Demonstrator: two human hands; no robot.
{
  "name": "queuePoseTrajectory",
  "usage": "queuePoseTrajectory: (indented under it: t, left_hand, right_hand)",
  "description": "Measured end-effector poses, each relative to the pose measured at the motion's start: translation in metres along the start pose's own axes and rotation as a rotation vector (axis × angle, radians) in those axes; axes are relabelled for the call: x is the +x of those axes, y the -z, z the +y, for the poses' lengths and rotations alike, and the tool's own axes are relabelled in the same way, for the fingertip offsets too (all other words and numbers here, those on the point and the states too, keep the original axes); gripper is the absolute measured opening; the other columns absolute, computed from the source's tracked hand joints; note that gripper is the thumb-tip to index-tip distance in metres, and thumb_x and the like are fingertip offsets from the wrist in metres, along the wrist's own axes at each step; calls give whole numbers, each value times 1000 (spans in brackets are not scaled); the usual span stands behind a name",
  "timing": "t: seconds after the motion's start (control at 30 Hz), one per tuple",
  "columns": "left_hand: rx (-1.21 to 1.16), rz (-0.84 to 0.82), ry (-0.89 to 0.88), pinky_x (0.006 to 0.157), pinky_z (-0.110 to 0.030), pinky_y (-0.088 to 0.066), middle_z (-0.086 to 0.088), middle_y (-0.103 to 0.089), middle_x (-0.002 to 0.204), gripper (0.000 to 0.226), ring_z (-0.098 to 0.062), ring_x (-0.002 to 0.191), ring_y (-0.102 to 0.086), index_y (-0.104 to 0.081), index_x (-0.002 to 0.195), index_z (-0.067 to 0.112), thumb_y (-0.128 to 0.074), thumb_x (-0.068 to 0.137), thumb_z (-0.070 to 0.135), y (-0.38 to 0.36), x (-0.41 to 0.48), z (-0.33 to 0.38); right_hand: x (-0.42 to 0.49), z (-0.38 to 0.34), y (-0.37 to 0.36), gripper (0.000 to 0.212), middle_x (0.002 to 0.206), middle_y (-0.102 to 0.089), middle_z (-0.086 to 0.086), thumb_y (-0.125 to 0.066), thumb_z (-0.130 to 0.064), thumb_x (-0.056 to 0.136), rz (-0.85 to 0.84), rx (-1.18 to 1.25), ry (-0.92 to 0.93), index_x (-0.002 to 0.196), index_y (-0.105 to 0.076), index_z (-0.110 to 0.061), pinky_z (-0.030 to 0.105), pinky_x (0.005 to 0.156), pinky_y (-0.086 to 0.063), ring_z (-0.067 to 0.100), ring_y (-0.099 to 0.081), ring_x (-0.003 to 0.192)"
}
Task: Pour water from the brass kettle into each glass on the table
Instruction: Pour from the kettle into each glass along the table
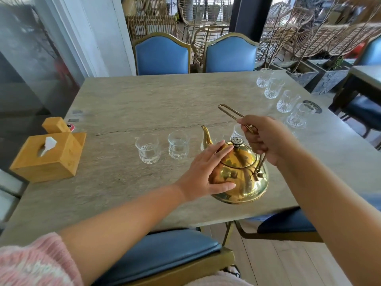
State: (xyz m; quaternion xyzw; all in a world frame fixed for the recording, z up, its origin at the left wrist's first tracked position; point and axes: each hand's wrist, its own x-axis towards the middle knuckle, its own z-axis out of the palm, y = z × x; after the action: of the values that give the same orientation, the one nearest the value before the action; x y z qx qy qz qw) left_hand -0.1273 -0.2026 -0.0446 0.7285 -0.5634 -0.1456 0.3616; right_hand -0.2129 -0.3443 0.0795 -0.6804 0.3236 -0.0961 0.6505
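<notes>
On the counter (144,104) our brass kettle (241,178) stands upright by the near edge, its spout-to-back line running toward the far edge, spout leading. Our right hand (266,141) grips the raised handle; our left hand (206,172) lies flat-fingered against its side. The middle glasses (148,149) and right-edge glasses (296,117) look unfilled, so we judge nearly all pouring remains.

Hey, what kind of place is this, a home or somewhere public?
Probably a cafe or restaurant dining area: matching blue chairs round a table, a row of glasses set out, and many rattan chairs beyond.
</notes>
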Motion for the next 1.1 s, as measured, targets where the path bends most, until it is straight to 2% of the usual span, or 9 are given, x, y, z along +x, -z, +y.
queuePoseTrajectory:
  t: [0.17,0.37,0.5,0.63,0.87,1.1]
  left_hand:
    - [-58,16,61,117,-45,-18,16,-4,156,81,-8,143,-6,-17,146,38,-67,82,44,-21,18,20]
    - [-57,23,124,117,-39,-19,15,-2,156,81,-4,143,-6,-17,148,33,-67,84,41,-42,40,42]
    - [-61,28,161,117,-42,-21,15,-3,157,82,-6,144,-7,-15,147,35,-66,84,43,-55,50,49]
    - [-104,4,200,117,-42,-22,18,-1,156,82,-6,144,-7,-13,147,37,-66,84,42,-58,57,46]
    - [-172,13,199,116,-31,-19,14,-2,156,81,-3,143,-7,-14,148,33,-66,85,35,-63,65,35]
    - [-246,36,218,118,-36,-17,11,1,158,82,-3,144,-2,-9,146,39,-65,86,36,-64,67,23]
  right_hand:
    - [4,0,31,31,38,-30,-6,-56,-22,87,-51,-17,-3,59,-46,-13,16,31,-17,8,-19,29]
    - [15,2,68,29,35,-30,-7,-51,-20,87,-185,-11,-2,60,-47,-12,18,35,-14,7,-19,28]
    - [25,4,80,28,33,-30,-7,-48,-21,87,-236,-42,-4,61,-47,-13,17,34,-15,7,-19,26]
    - [35,5,84,27,33,-30,-7,-47,-22,87,-250,-73,-17,62,-47,-12,18,37,-16,8,-20,26]
    - [51,3,79,22,35,-33,-6,-48,-17,86,-249,-130,-54,65,-52,-10,16,36,-19,8,-23,28]
    - [60,-2,68,13,36,-35,-5,-51,-11,88,-251,-231,-69,76,-54,-7,17,35,-20,8,-24,29]
